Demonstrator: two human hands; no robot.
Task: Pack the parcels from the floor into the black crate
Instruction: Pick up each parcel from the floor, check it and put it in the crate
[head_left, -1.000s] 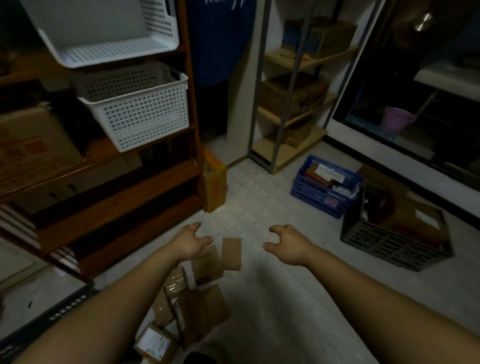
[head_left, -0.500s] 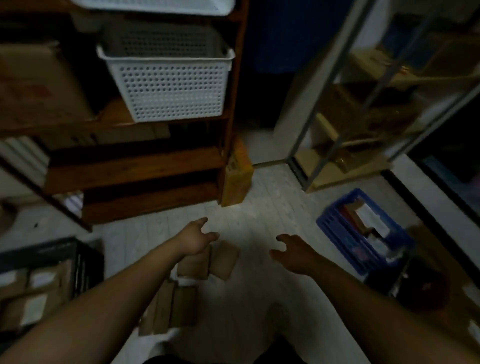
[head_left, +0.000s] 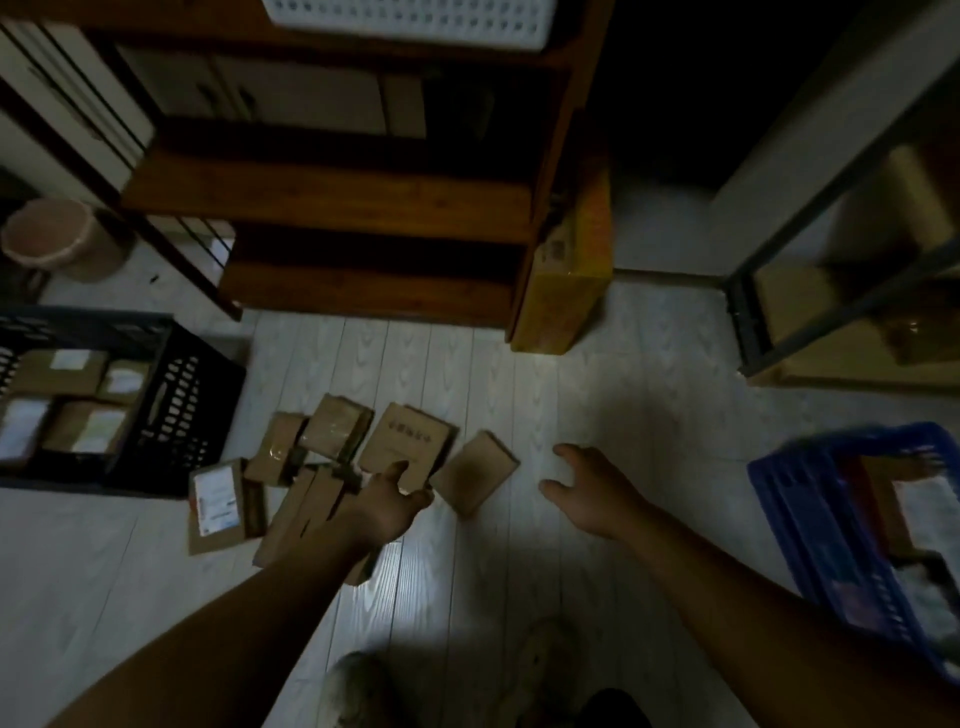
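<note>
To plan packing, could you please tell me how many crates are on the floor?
2: black crate at the left, blue crate at the right edge; others may lie out of view.

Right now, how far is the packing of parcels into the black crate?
Done: the black crate already holds several labelled parcels. In hand: nothing. The left hand reaches open over the floor pile, and the right hand hovers open beside it, with no grip on any parcel. Left: the whole pile of brown parcels, including the small parcel nearest the right hand.
</note>
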